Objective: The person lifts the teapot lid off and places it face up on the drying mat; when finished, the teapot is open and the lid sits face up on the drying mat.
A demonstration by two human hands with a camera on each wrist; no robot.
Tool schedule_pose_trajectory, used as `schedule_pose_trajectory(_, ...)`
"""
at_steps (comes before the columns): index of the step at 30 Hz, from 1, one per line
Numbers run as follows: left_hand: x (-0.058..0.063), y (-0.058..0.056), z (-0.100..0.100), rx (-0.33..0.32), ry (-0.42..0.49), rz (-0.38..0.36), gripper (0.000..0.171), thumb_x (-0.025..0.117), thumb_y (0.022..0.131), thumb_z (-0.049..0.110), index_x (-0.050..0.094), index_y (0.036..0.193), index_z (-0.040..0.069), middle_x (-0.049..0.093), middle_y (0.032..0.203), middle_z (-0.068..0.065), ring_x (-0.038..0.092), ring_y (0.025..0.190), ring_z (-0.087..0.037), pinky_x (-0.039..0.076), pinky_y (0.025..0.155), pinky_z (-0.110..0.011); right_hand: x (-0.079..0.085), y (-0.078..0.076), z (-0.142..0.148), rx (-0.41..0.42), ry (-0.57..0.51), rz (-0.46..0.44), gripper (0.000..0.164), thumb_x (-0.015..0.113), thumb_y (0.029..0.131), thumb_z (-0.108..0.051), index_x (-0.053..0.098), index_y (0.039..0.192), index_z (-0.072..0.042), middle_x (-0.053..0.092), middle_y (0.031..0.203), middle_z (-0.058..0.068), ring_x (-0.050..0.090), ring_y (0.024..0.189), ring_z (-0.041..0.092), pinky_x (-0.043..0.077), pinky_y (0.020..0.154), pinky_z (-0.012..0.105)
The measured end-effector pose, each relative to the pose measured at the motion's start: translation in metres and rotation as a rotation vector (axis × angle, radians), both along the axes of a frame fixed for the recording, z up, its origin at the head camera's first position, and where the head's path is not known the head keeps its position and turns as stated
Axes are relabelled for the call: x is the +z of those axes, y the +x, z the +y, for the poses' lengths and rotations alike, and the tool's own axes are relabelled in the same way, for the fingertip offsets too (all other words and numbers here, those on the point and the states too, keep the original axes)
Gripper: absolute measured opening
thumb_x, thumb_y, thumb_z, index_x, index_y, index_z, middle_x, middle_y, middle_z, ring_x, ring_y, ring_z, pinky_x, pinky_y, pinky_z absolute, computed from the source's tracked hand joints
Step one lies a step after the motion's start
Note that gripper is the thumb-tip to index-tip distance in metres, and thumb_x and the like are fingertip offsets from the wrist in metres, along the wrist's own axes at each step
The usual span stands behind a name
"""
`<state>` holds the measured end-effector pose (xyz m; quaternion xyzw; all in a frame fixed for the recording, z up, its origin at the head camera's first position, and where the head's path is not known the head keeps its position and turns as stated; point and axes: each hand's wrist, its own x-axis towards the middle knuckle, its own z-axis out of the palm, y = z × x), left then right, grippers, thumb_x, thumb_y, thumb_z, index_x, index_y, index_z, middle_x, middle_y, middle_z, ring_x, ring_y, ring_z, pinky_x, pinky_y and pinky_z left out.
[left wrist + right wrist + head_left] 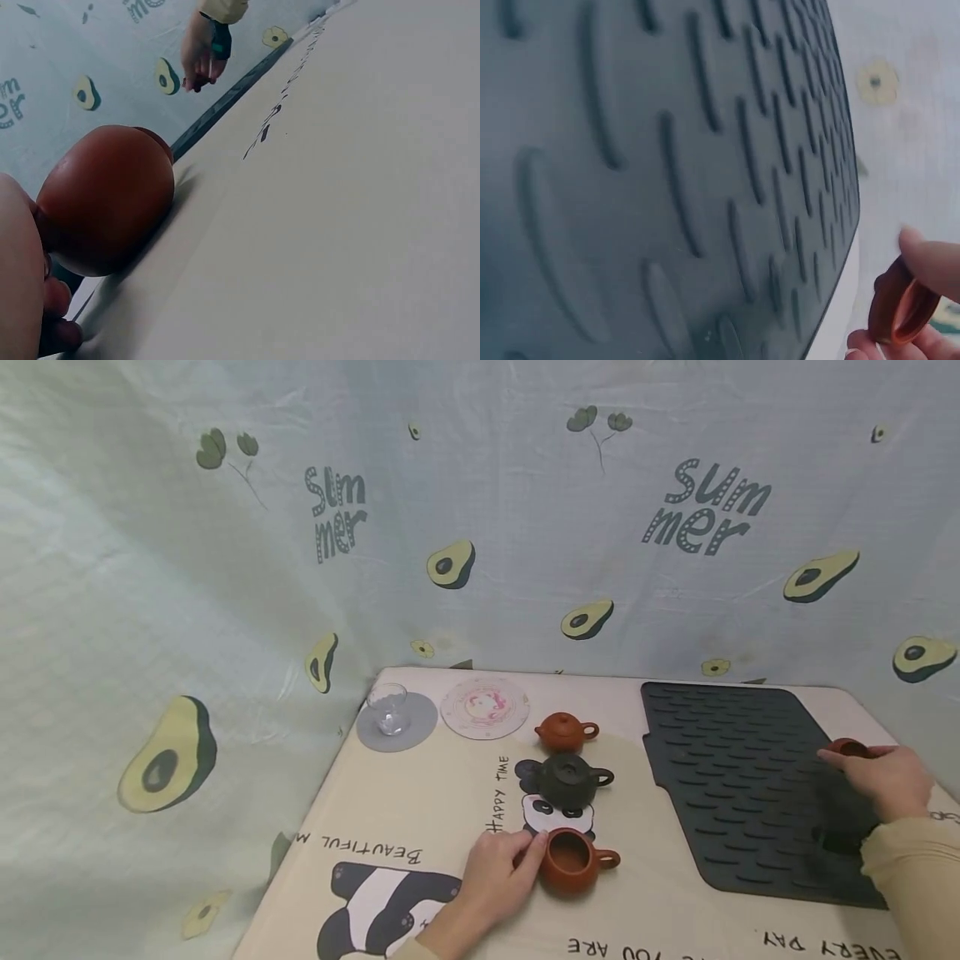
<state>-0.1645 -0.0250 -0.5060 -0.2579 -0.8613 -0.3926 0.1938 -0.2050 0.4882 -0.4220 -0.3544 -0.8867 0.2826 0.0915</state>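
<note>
In the head view, my left hand (504,870) pinches the left side of a lidless reddish-brown teapot (572,883), where its spout is. The pot stands upright on the tablecloth with its handle to the right. Seen from the left wrist, its round body (109,199) is close by and the fingers hide most of the spout. Far to the right, my right hand (894,781) holds a small reddish-brown lid (850,747) above a dark ridged mat (738,793). The right wrist view shows the lid (900,307) pinched between thumb and fingers, its hollow underside partly visible.
Behind the lidless pot stand a black teapot (567,781) and a smaller reddish-brown teapot (566,732), both lidded. At the back left are a clear glass cup (390,714) on a grey round coaster (420,731) and a pink-patterned round coaster (485,708). A printed curtain (510,510) hangs behind the table.
</note>
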Motion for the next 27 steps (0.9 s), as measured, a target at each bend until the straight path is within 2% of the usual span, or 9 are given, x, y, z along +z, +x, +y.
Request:
schedule_pose_trajectory(5, 0.001, -0.001, -0.002, -0.002, -0.005, -0.005, 0.048, 0.057, 0.105, 0.032, 0.044, 0.059, 0.027, 0.036, 0.055, 0.02, 0.04, 0.053, 0.001, 0.029, 0.056, -0.021, -0.01, -0.007, 0.007, -0.018, 0.025, -0.016, 0.084, 0.065, 0.096, -0.044, 0.033, 0.133, 0.026, 0.04, 0.129, 0.047, 0.044, 0.115, 0.06, 0.043, 0.091, 0.063)
schedule_pose_trajectory(6, 0.001, -0.001, -0.001, -0.007, -0.001, -0.006, 0.048, 0.057, 0.105, 0.032, 0.044, 0.059, 0.026, 0.036, 0.055, 0.02, 0.039, 0.053, 0.002, 0.029, 0.054, -0.02, -0.013, -0.007, 0.008, -0.021, 0.028, -0.021, 0.077, 0.066, 0.096, -0.033, 0.033, 0.134, 0.025, 0.04, 0.131, 0.047, 0.044, 0.116, 0.06, 0.041, 0.095, 0.064)
schedule_pose_trajectory(7, 0.001, -0.001, -0.001, -0.015, 0.005, -0.011, 0.048, 0.058, 0.105, 0.031, 0.044, 0.059, 0.026, 0.036, 0.054, 0.02, 0.039, 0.053, 0.002, 0.028, 0.053, -0.02, -0.018, -0.007, 0.009, -0.017, 0.046, -0.019, 0.075, 0.066, 0.096, -0.03, 0.034, 0.135, 0.025, 0.041, 0.13, 0.047, 0.045, 0.115, 0.06, 0.042, 0.092, 0.064)
schedule_pose_trajectory(11, -0.001, 0.002, 0.001, -0.04, 0.019, -0.032, 0.048, 0.057, 0.105, 0.032, 0.046, 0.059, 0.026, 0.035, 0.054, 0.02, 0.038, 0.053, 0.003, 0.026, 0.052, -0.018, -0.034, -0.007, 0.011, -0.016, 0.089, -0.022, 0.07, 0.066, 0.096, -0.023, 0.034, 0.14, 0.02, 0.042, 0.134, 0.045, 0.046, 0.116, 0.06, 0.044, 0.089, 0.062)
schedule_pose_trajectory(13, -0.001, 0.003, 0.002, -0.047, 0.022, -0.04, 0.048, 0.056, 0.106, 0.032, 0.046, 0.059, 0.026, 0.035, 0.054, 0.02, 0.038, 0.053, 0.004, 0.026, 0.051, -0.018, -0.041, -0.008, 0.01, -0.02, 0.109, -0.025, 0.067, 0.065, 0.096, -0.02, 0.034, 0.141, 0.019, 0.042, 0.135, 0.044, 0.046, 0.118, 0.059, 0.044, 0.09, 0.062)
schedule_pose_trajectory(14, -0.002, 0.003, 0.002, -0.048, 0.023, -0.042, 0.048, 0.056, 0.106, 0.032, 0.046, 0.059, 0.026, 0.035, 0.054, 0.02, 0.038, 0.053, 0.004, 0.026, 0.051, -0.017, -0.042, -0.008, 0.01, -0.021, 0.107, -0.031, 0.066, 0.065, 0.096, -0.018, 0.033, 0.141, 0.018, 0.041, 0.136, 0.044, 0.046, 0.119, 0.059, 0.043, 0.094, 0.062)
schedule_pose_trajectory(20, -0.002, 0.003, 0.001, -0.035, 0.021, -0.043, 0.048, 0.056, 0.105, 0.032, 0.046, 0.059, 0.026, 0.036, 0.054, 0.021, 0.038, 0.053, 0.004, 0.025, 0.051, -0.016, -0.039, -0.009, 0.002, -0.008, 0.088, -0.047, 0.066, 0.059, 0.098, -0.017, 0.026, 0.144, 0.017, 0.034, 0.141, 0.045, 0.04, 0.126, 0.059, 0.038, 0.104, 0.062)
schedule_pose_trajectory(27, 0.004, 0.001, 0.001, -0.036, 0.013, -0.048, 0.048, 0.055, 0.106, 0.032, 0.046, 0.06, 0.026, 0.035, 0.054, 0.021, 0.038, 0.054, 0.004, 0.027, 0.053, -0.019, -0.036, -0.006, 0.007, 0.048, 0.067, -0.041, 0.073, 0.053, 0.099, -0.017, 0.015, 0.152, 0.017, 0.027, 0.144, 0.047, 0.036, 0.127, 0.062, 0.037, 0.103, 0.064)
